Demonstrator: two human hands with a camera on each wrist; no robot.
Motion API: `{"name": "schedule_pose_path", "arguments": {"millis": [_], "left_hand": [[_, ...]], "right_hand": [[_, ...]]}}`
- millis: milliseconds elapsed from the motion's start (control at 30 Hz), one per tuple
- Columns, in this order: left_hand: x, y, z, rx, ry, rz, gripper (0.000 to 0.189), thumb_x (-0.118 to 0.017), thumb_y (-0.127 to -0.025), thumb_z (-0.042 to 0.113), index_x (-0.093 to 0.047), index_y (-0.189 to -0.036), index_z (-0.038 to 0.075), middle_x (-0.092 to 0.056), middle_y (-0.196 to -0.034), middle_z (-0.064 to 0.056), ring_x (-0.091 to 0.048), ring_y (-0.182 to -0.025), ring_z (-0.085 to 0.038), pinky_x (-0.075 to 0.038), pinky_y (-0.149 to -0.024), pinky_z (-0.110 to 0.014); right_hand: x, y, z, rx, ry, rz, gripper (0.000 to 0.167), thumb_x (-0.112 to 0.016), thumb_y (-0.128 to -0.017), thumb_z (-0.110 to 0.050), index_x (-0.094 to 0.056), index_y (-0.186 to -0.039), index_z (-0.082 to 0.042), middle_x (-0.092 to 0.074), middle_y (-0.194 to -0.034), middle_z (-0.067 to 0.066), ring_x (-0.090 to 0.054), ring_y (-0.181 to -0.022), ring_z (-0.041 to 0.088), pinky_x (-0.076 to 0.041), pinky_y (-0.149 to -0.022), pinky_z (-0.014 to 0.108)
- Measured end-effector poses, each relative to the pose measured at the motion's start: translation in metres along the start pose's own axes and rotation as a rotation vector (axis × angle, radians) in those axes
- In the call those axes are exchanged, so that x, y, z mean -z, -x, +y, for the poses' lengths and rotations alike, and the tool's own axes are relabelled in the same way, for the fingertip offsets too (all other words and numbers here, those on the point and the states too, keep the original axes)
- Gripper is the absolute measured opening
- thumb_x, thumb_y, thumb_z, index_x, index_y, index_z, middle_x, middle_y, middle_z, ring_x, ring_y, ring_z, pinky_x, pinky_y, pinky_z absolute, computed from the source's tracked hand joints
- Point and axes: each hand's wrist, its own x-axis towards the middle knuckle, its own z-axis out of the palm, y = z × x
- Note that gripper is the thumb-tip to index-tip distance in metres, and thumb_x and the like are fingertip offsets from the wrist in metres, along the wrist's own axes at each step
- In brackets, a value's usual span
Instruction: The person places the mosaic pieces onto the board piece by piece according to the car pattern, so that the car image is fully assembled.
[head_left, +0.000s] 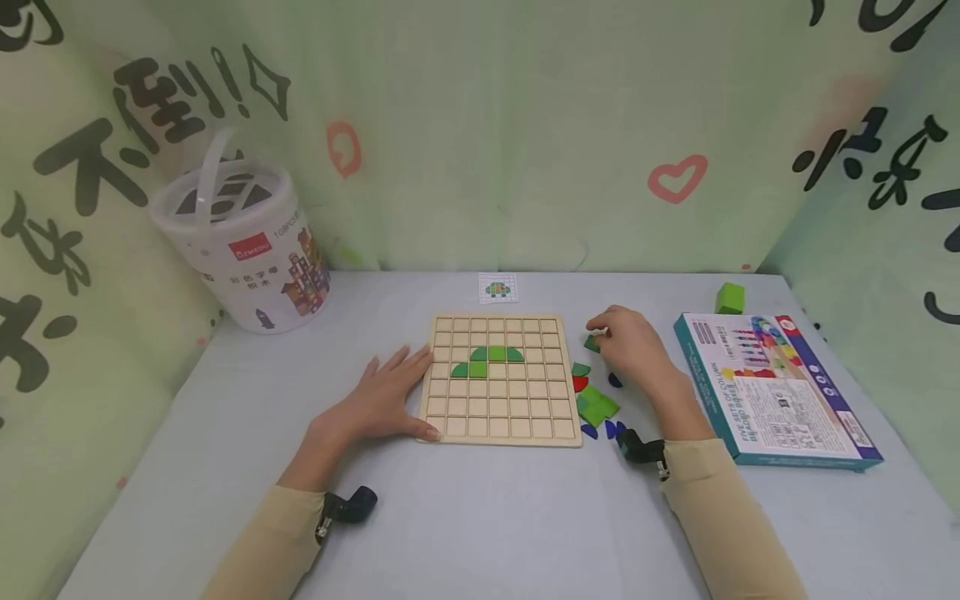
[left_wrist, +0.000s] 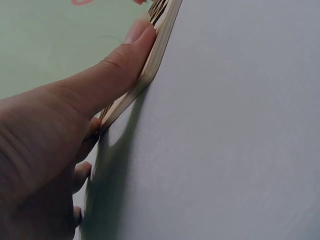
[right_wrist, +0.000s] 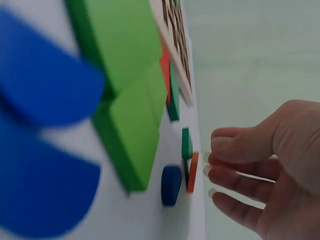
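My left hand (head_left: 386,396) rests at the left edge of a wooden grid board (head_left: 501,429), fingers spread and straight; the left wrist view has its thumb (left_wrist: 135,50) lying on the board's rim. Dark green rounded pieces and light green squares (head_left: 497,353) sit in the upper middle cells. Right of the board, my right hand (head_left: 633,346) hovers with loosely bent fingers over a small dark green piece (head_left: 592,342). In the right wrist view that green piece (right_wrist: 186,143) and an orange piece (right_wrist: 193,172) lie close to the fingertips, and nothing shows in the grasp.
Light green squares (head_left: 597,407), a red piece (head_left: 580,383) and blue rounded pieces (head_left: 589,431) lie along the board's right side. A picture card (head_left: 498,288) lies behind it. Farther out are a flat box (head_left: 787,400), a green block (head_left: 730,298) and a lidded bucket (head_left: 247,250).
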Motion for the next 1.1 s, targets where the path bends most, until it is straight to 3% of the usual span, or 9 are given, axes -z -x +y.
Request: {"name": "schedule_pose_path", "arguments": {"millis": [167, 367, 467, 700, 933, 1100], "left_hand": [[0.0, 0.0, 0.002, 0.007, 0.006, -0.003, 0.127, -0.077, -0.063, 0.074, -0.017, -0.161, 0.018, -0.014, -0.169, 0.001, -0.007, -0.157, -0.031, -0.003, -0.123, -0.064], [0.001, -0.005, 0.005, -0.011, -0.016, -0.005, 0.127, -0.076, -0.064, 0.074, -0.016, -0.161, 0.018, -0.013, -0.169, 0.001, -0.006, -0.157, -0.031, -0.005, -0.123, -0.064], [0.001, -0.007, 0.006, -0.01, -0.015, -0.008, 0.126, -0.077, -0.064, 0.073, -0.016, -0.161, 0.018, -0.013, -0.169, 0.001, -0.006, -0.157, -0.03, -0.005, -0.123, -0.064], [-0.001, -0.005, 0.004, -0.01, -0.014, -0.009, 0.127, -0.076, -0.064, 0.074, -0.017, -0.16, 0.017, -0.014, -0.169, 0.0, -0.007, -0.157, -0.032, -0.006, -0.122, -0.066], [0.0, -0.001, 0.001, 0.003, 0.0, -0.01, 0.128, -0.078, -0.063, 0.072, -0.017, -0.16, 0.016, -0.014, -0.168, 0.0, -0.007, -0.157, -0.032, -0.005, -0.122, -0.065], [0.001, 0.0, 0.001, 0.0, 0.008, -0.007, 0.127, -0.077, -0.064, 0.073, -0.017, -0.16, 0.016, -0.014, -0.169, 0.0, -0.006, -0.157, -0.031, -0.004, -0.123, -0.065]], "right_hand": [[0.001, 0.0, 0.015, -0.069, 0.006, -0.037, 0.042, -0.045, -0.088, 0.008, -0.065, -0.125, 0.005, -0.056, -0.118, 0.022, -0.053, -0.104, 0.036, -0.05, -0.096, 0.053], [0.006, 0.0, 0.022, -0.073, -0.021, -0.009, 0.025, -0.051, -0.091, 0.002, -0.07, -0.107, 0.004, -0.061, -0.108, 0.021, -0.051, -0.099, 0.035, -0.05, -0.089, 0.049], [0.01, 0.002, 0.018, -0.072, -0.026, -0.018, 0.025, -0.05, -0.09, 0.003, -0.069, -0.106, 0.002, -0.064, -0.106, 0.021, -0.052, -0.097, 0.034, -0.05, -0.084, 0.045], [0.009, 0.005, -0.005, -0.01, -0.078, -0.011, 0.023, -0.05, -0.096, 0.001, -0.069, -0.11, 0.001, -0.065, -0.114, 0.02, -0.055, -0.1, 0.033, -0.053, -0.088, 0.048], [-0.015, 0.004, -0.043, 0.134, -0.17, 0.045, 0.02, -0.055, -0.096, 0.0, -0.073, -0.106, -0.002, -0.068, -0.105, 0.014, -0.061, -0.094, 0.028, -0.056, -0.084, 0.043], [-0.033, 0.002, -0.072, 0.186, -0.235, 0.012, 0.015, -0.061, -0.095, -0.001, -0.074, -0.102, -0.004, -0.07, -0.104, 0.011, -0.063, -0.093, 0.025, -0.056, -0.082, 0.039]]}}
